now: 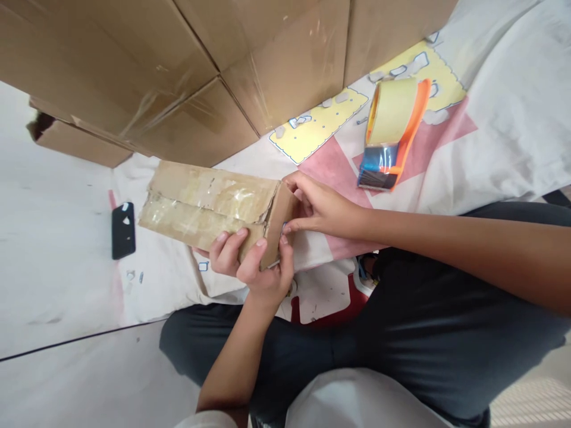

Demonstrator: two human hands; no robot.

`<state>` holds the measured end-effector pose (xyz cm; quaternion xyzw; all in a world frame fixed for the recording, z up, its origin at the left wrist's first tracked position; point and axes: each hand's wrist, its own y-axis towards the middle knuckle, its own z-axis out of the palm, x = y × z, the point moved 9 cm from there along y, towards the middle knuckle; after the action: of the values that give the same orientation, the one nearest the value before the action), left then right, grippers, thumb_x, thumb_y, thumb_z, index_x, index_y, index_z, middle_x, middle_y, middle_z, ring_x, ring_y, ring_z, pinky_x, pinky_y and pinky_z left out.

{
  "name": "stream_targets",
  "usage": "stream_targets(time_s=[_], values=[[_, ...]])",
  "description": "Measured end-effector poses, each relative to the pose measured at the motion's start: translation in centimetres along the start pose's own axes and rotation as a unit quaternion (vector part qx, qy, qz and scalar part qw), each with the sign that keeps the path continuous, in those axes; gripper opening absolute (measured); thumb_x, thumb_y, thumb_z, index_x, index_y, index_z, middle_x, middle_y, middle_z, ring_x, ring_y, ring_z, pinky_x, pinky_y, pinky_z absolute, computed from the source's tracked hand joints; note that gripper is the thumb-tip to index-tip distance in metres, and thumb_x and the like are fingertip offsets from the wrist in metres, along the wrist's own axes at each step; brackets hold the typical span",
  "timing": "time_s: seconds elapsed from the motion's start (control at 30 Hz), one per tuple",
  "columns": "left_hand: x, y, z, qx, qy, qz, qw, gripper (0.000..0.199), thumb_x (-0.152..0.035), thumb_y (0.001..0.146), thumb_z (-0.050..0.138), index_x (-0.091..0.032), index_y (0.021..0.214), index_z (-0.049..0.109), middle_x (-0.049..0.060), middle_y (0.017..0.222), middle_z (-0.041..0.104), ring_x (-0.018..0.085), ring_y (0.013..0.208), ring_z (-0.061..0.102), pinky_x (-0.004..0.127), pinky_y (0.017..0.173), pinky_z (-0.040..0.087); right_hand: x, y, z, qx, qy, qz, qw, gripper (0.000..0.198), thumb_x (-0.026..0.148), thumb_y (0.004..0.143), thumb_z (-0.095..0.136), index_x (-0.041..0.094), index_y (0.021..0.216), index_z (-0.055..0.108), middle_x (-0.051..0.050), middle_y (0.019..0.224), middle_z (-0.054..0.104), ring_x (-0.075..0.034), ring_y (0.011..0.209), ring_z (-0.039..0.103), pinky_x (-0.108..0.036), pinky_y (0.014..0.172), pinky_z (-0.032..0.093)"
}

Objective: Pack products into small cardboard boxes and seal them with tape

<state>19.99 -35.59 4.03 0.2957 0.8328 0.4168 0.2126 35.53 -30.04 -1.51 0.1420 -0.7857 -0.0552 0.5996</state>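
A long, narrow cardboard box (209, 202), its top seam covered with clear tape, is tilted in front of me. My left hand (256, 264) is wrapped round its near side close to the right end, fingers on the top and thumb at the end face. At that end face, my right hand (312, 205) has its thumb and fingers closed together against the cardboard. A small blue-edged bit shows by the right thumb, too small to name. To the right lies an orange tape dispenser (410, 139) with a wide roll of tape.
Large taped cardboard boxes (285, 53) stand along the back. Yellow sheets (319, 128) with torn paper scraps lie before them on the white and pink cloth (330, 172). A black phone (123, 230) lies at the left, near an open-ended box (84, 139).
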Motion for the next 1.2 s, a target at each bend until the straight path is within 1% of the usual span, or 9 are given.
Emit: stream_targets(time_s=[0.2, 0.37, 0.53, 0.6, 0.7, 0.77, 0.9, 1.1, 1.2], values=[[0.4, -0.2, 0.2, -0.005, 0.012, -0.009, 1.000, 0.053, -0.023, 0.071, 0.074, -0.029, 0.108, 0.037, 0.008, 0.114, 0.048, 0.030, 0.124, 0.046, 0.066, 0.107, 0.035, 0.0, 0.1, -0.3, 0.000, -0.084, 0.017, 0.996, 0.045, 0.050, 0.078, 0.078, 0.019, 0.100, 0.053, -0.005, 0.096, 0.065, -0.023, 0.084, 0.058, -0.032, 0.071, 0.041], [0.4, 0.2, 0.2, -0.015, -0.021, 0.002, 1.000, 0.053, -0.021, 0.071, 0.073, -0.030, 0.108, 0.037, 0.007, 0.114, 0.046, 0.029, 0.123, 0.045, 0.064, 0.108, 0.034, 0.1, -0.2, -0.3, -0.016, -0.120, 0.021, 0.992, 0.044, 0.051, 0.079, 0.076, 0.020, 0.099, 0.052, -0.005, 0.093, 0.065, -0.023, 0.082, 0.059, -0.030, 0.068, 0.038], [0.5, 0.1, 0.1, -0.013, -0.021, 0.014, 1.000, 0.054, -0.022, 0.070, 0.073, -0.030, 0.109, 0.037, 0.006, 0.113, 0.045, 0.028, 0.121, 0.045, 0.061, 0.106, 0.037, 0.3, -0.1, -0.4, 0.004, -0.133, 0.016, 0.991, 0.041, 0.049, 0.080, 0.076, 0.020, 0.097, 0.052, -0.005, 0.096, 0.066, -0.022, 0.084, 0.059, -0.029, 0.068, 0.038], [0.9, -0.3, 0.3, 0.001, -0.017, 0.012, 1.000, 0.057, -0.026, 0.069, 0.076, -0.031, 0.108, 0.035, 0.006, 0.116, 0.044, 0.029, 0.124, 0.043, 0.063, 0.108, 0.033, 0.3, 0.0, -0.4, 0.013, -0.133, 0.015, 0.991, 0.043, 0.050, 0.080, 0.076, 0.020, 0.097, 0.051, -0.005, 0.096, 0.065, -0.022, 0.084, 0.059, -0.029, 0.068, 0.038], [1.4, -0.9, 0.6, 0.014, -0.038, 0.002, 0.999, 0.061, -0.026, 0.067, 0.079, -0.031, 0.108, 0.033, 0.007, 0.121, 0.043, 0.032, 0.131, 0.037, 0.067, 0.114, 0.018, 0.4, 0.0, -0.5, 0.022, -0.135, 0.010, 0.991, 0.045, 0.053, 0.079, 0.075, 0.020, 0.098, 0.051, -0.005, 0.097, 0.065, -0.022, 0.084, 0.059, -0.030, 0.069, 0.038], [1.4, -0.9, 0.5, 0.006, -0.060, 0.003, 0.998, 0.061, -0.023, 0.067, 0.079, -0.031, 0.109, 0.035, 0.007, 0.121, 0.044, 0.031, 0.132, 0.036, 0.067, 0.115, 0.016, 0.4, 0.1, -0.5, 0.029, -0.139, 0.004, 0.990, 0.047, 0.055, 0.079, 0.075, 0.020, 0.099, 0.052, -0.005, 0.098, 0.065, -0.023, 0.085, 0.060, -0.029, 0.069, 0.037], [0.8, -0.4, 0.2, -0.008, -0.071, 0.017, 0.997, 0.059, -0.018, 0.068, 0.078, -0.030, 0.111, 0.039, 0.006, 0.121, 0.044, 0.029, 0.128, 0.038, 0.064, 0.114, 0.021, 0.5, 0.1, -0.4, 0.032, -0.162, 0.001, 0.986, 0.053, 0.061, 0.077, 0.074, 0.020, 0.100, 0.051, -0.005, 0.097, 0.065, -0.023, 0.084, 0.060, -0.029, 0.068, 0.037], [0.9, -0.5, 0.3, -0.019, -0.058, 0.006, 0.998, 0.061, -0.018, 0.067, 0.078, -0.030, 0.111, 0.038, 0.007, 0.123, 0.043, 0.031, 0.127, 0.039, 0.065, 0.112, 0.025, 0.9, 0.0, -0.2, 0.030, -0.213, 0.000, 0.977, 0.046, 0.059, 0.083, 0.069, 0.020, 0.097, 0.049, -0.003, 0.088, 0.063, -0.020, 0.075, 0.057, -0.028, 0.063, 0.033], [1.0, -0.5, 0.3, -0.027, -0.064, 0.010, 0.998, 0.060, -0.017, 0.067, 0.076, -0.030, 0.110, 0.038, 0.006, 0.120, 0.042, 0.031, 0.125, 0.039, 0.064, 0.112, 0.024, 1.0, -0.2, -0.2, 0.030, -0.232, 0.003, 0.972, 0.042, 0.056, 0.086, 0.067, 0.020, 0.097, 0.049, -0.002, 0.087, 0.062, -0.020, 0.074, 0.057, -0.027, 0.062, 0.031]])
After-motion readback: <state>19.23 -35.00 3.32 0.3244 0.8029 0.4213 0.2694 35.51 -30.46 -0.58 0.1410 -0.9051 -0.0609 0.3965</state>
